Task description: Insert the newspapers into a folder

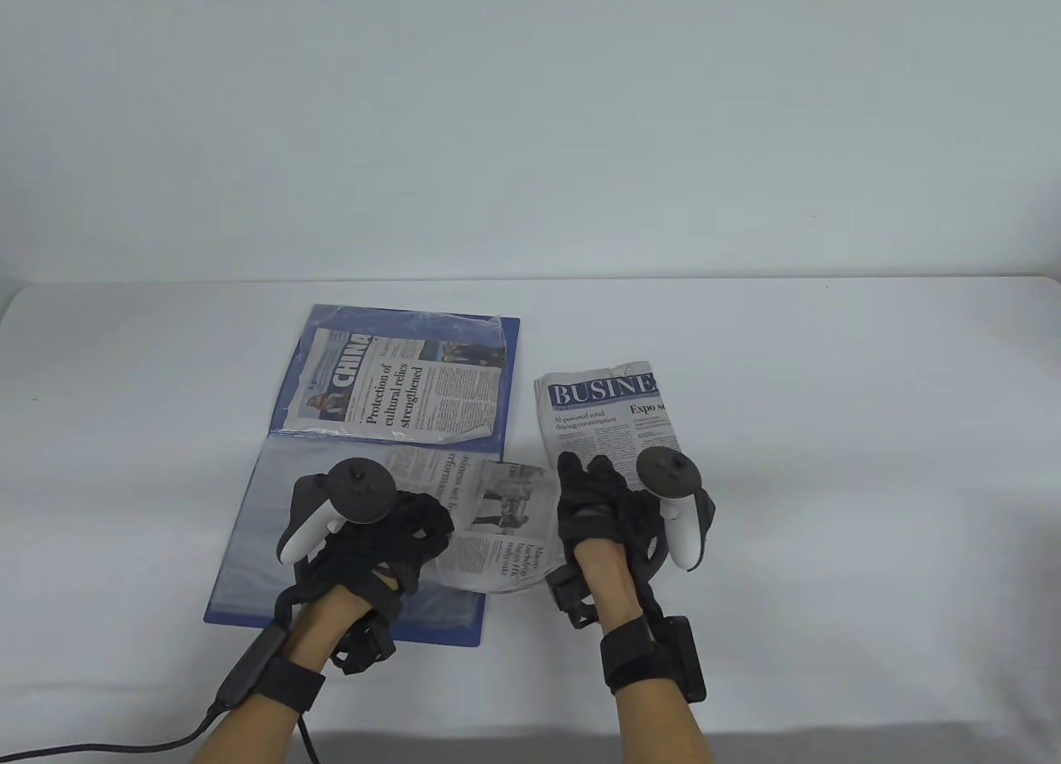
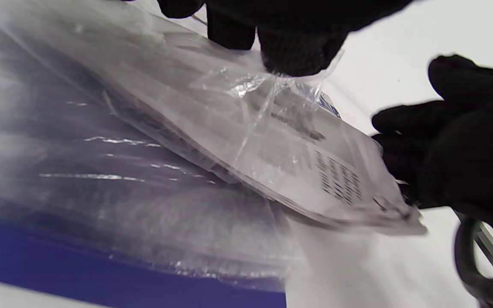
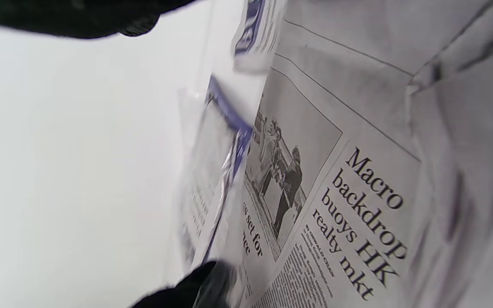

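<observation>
A blue folder (image 1: 439, 623) lies open on the table. Its far page holds a "CHINA" newspaper (image 1: 398, 383) inside a clear sleeve. My left hand (image 1: 414, 540) pinches the open edge of the near clear sleeve (image 1: 265, 515); the left wrist view shows my fingertips (image 2: 298, 47) lifting the plastic (image 2: 165, 128). A folded newspaper (image 1: 510, 532) headed "Macro backdrop" (image 3: 357, 214) sits partly inside that sleeve and sticks out to the right (image 2: 315, 171). My right hand (image 1: 584, 482) holds its right edge (image 2: 456, 149).
A folded "BUSINESS" newspaper (image 1: 609, 416) lies on the white table (image 1: 829, 466) just right of the folder, beyond my right hand; it also shows in the right wrist view (image 3: 255, 30). A black cable (image 1: 124, 747) trails from my left wrist.
</observation>
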Action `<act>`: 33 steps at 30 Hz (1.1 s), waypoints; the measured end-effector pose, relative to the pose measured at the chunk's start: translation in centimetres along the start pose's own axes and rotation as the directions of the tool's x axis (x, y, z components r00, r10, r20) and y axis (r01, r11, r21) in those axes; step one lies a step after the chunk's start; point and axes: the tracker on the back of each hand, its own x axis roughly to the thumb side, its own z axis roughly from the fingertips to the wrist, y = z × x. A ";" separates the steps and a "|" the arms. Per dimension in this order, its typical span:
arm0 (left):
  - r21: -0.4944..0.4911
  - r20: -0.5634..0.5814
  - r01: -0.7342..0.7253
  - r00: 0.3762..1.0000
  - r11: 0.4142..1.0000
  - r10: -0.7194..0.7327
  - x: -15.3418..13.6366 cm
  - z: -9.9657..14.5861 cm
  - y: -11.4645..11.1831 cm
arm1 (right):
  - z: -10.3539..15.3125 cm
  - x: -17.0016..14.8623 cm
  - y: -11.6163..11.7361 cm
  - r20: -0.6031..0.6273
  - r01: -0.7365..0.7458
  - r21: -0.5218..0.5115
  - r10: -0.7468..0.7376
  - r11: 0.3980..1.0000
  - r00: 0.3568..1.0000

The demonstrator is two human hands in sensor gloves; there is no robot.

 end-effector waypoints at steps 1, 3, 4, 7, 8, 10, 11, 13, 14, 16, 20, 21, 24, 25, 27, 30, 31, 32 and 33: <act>0.003 0.004 0.005 1.000 1.000 -0.005 0.1 0.0 0.0 | -0.5 0.2 0.7 0.009 0.009 0.030 -0.009 1.000 1.000; 0.002 0.008 0.007 1.000 1.000 -0.007 0.1 0.0 0.1 | -1.4 1.0 2.1 0.042 -0.015 0.080 0.012 0.997 0.999; 0.003 0.009 0.000 1.000 1.000 0.000 0.1 0.0 0.1 | -1.8 1.4 2.8 0.042 -0.048 0.107 0.044 0.993 0.998; 0.012 0.016 -0.038 0.999 0.999 0.037 -0.1 -0.1 0.3 | -2.7 2.8 4.7 0.055 -0.121 0.170 0.113 0.978 0.992; 0.014 0.021 -0.049 0.999 0.999 0.049 -0.1 -0.1 0.3 | -2.9 3.1 5.3 0.057 -0.130 0.183 0.121 0.975 0.991; 0.019 0.028 -0.058 0.998 0.998 0.058 -0.2 -0.1 0.4 | -3.4 3.7 6.7 0.063 -0.153 0.203 0.143 0.967 0.988; 0.022 0.030 -0.059 0.998 0.998 0.059 -0.1 -0.1 0.4 | -3.6 3.9 7.8 0.056 -0.194 0.217 0.186 0.957 0.981; 0.024 0.033 -0.061 0.998 0.998 0.061 -0.2 -0.2 0.5 | -3.9 3.8 9.1 0.051 -0.248 0.230 0.243 0.941 0.969; 0.025 0.034 -0.065 0.997 0.998 0.064 -0.2 -0.2 0.5 | -4.1 3.6 10.1 0.047 -0.273 0.261 0.270 0.926 0.962; 0.025 0.025 -0.062 0.998 0.998 0.062 -0.3 -0.2 0.5 | -3.9 3.5 10.3 0.055 -0.248 0.286 0.243 0.926 0.969; 0.047 0.021 -0.105 0.994 0.993 0.104 -0.7 -0.1 0.9 | -2.4 4.9 8.4 0.130 -0.260 0.234 0.235 0.937 0.963; 0.058 0.018 -0.113 0.994 0.992 0.112 -0.8 0.0 1.0 | -1.6 5.5 7.7 0.169 -0.296 0.237 0.260 0.925 0.951; 0.089 0.006 -0.140 0.990 0.986 0.140 -1.1 0.2 1.3 | -0.3 6.0 7.2 0.160 -0.439 0.396 0.410 0.807 0.898; 0.095 0.007 -0.156 0.988 0.983 0.156 -1.2 0.3 1.4 | -0.1 5.8 7.7 0.154 -0.501 0.486 0.494 0.716 0.856; 0.101 0.007 -0.169 0.986 0.980 0.169 -1.4 0.4 1.5 | -0.3 5.4 9.2 0.196 -0.638 0.495 0.639 0.590 0.744; 0.125 0.004 -0.169 0.986 0.978 0.170 -1.7 0.6 1.8 | -0.7 5.0 11.4 0.253 -0.793 0.434 0.787 0.427 0.563; 0.141 0.004 -0.176 0.984 0.974 0.178 -1.8 0.8 1.9 | -0.7 5.1 12.0 0.272 -0.832 0.399 0.817 0.385 0.508; 0.152 0.004 -0.184 0.983 0.971 0.186 -1.9 0.9 2.0 | -0.8 5.3 12.3 0.285 -0.862 0.340 0.832 0.377 0.476; 0.155 0.004 -0.189 0.982 0.970 0.190 -2.0 0.9 2.1 | -0.8 5.5 12.3 0.292 -0.873 0.308 0.836 0.378 0.465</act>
